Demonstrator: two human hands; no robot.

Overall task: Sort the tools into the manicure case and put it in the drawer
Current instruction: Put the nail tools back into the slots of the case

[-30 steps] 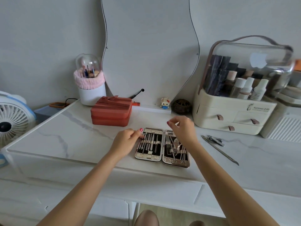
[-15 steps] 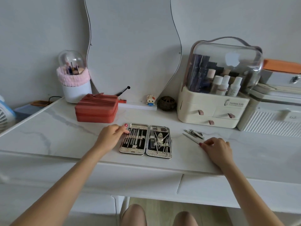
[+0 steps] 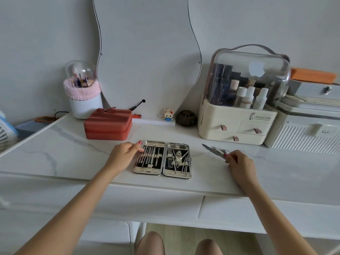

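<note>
The open silver manicure case (image 3: 162, 159) lies flat mid-bench on the white marble bench (image 3: 55, 153), metal tools strapped in both halves. The left hand (image 3: 123, 155) rests curled at its left edge, fingers touching the rim. To the right, the right hand (image 3: 239, 161) pinches a long thin metal file (image 3: 213, 150), tilted, beside small nail clippers (image 3: 219, 149).

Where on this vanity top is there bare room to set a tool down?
Bare marble lies left of the left hand, in front of the red box, and along the front edge right of the right hand. Crowded: the back edge, by the cosmetics organizer.
</note>
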